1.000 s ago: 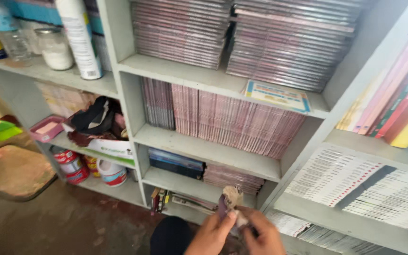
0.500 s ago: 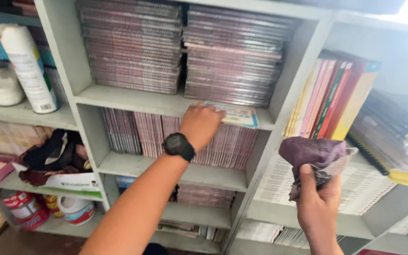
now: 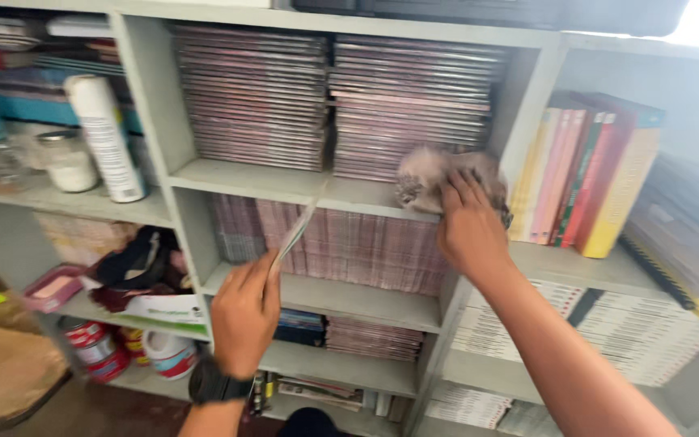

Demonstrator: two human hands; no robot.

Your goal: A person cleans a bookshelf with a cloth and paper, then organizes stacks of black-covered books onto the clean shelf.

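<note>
You get soft daylight, with a blown-out white glare at the far top right corner. Motion blur smears the cloth [image 3: 446, 174] and your right hand [image 3: 469, 231]; lower shelf [image 3: 349, 295] compartments sit in dim shadow.

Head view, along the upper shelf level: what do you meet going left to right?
Glass jar → white spray can → left disc-case stack → right disc-case stack → right hand on a cloth → upright books.

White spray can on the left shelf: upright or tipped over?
Upright. The white cylindrical spray can stands on its base on the grey shelf, leaning slightly.
</note>
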